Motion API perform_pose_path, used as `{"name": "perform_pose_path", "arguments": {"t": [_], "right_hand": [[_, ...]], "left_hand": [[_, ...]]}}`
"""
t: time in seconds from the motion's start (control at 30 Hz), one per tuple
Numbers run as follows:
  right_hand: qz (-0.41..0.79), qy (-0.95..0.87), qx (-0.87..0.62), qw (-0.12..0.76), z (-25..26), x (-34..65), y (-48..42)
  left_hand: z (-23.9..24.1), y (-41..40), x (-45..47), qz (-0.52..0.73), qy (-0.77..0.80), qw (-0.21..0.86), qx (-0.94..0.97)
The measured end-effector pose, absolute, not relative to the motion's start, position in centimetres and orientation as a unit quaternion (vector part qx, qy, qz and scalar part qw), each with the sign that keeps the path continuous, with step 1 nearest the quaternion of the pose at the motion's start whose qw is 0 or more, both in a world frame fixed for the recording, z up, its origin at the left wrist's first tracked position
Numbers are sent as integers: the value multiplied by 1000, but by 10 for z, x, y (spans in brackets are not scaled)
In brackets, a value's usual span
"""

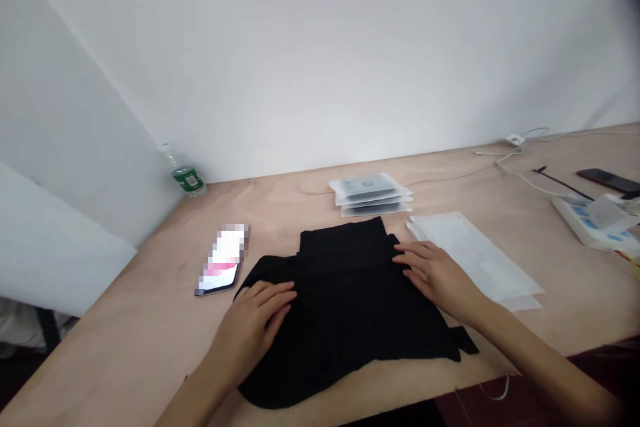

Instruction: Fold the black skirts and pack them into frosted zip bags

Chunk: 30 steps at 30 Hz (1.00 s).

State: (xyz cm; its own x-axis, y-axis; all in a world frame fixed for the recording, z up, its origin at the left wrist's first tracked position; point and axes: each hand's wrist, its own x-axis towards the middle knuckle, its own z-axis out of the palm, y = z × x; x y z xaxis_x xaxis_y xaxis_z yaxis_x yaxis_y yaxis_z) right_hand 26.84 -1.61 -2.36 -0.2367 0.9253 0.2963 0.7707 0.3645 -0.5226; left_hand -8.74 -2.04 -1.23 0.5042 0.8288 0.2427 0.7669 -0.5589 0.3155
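1. The black pleated fabric garment [345, 307] lies flat and partly folded on the pale plywood counter [135, 340], near the counter's front edge, with a small strap-like end sticking out at its lower right.
2. The left hand [247, 333] rests palm-down on the garment's left side. Its fingers are open and slightly spread, pressing flat without pinching anything.
3. The right hand [435, 277] lies on the garment's right edge. Its fingers sit close together, slightly curved, touching the cloth with no pinch.
4. Just beyond the garment stands a small stack of frosted plastic packets with dark contents [370, 197].
5. Touching the garment's right edge, beneath the right hand's reach, lie flat white translucent sheets [475, 257].
6. Left of the garment, just apart from it, lies a smartphone with a lit, pixelated screen [220, 260].
7. In the far left corner stands a clear plastic bottle with a green label [186, 177].
8. At the far right are a white power strip [590, 223], a dark smartphone [607, 180] and a white cable [520, 173].
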Motion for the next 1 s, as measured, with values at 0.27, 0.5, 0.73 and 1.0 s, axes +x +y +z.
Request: {"name": "perform_pose_path", "arguments": {"t": [0.27, 0.5, 0.73, 1.0], "right_hand": [[119, -869, -453, 158, -17, 289, -93], [207, -794, -520, 236, -14, 285, -88], [317, -575, -640, 399, -22, 272, -35], [354, -567, -615, 418, -46, 267, -39]], "left_hand": [[-18, -83, -150, 104, 423, 59, 898], [-5, -72, -143, 162, 462, 171, 855], [13, -23, -131, 277, 626, 318, 655], [-7, -22, -128, 290, 668, 228, 647]]}}
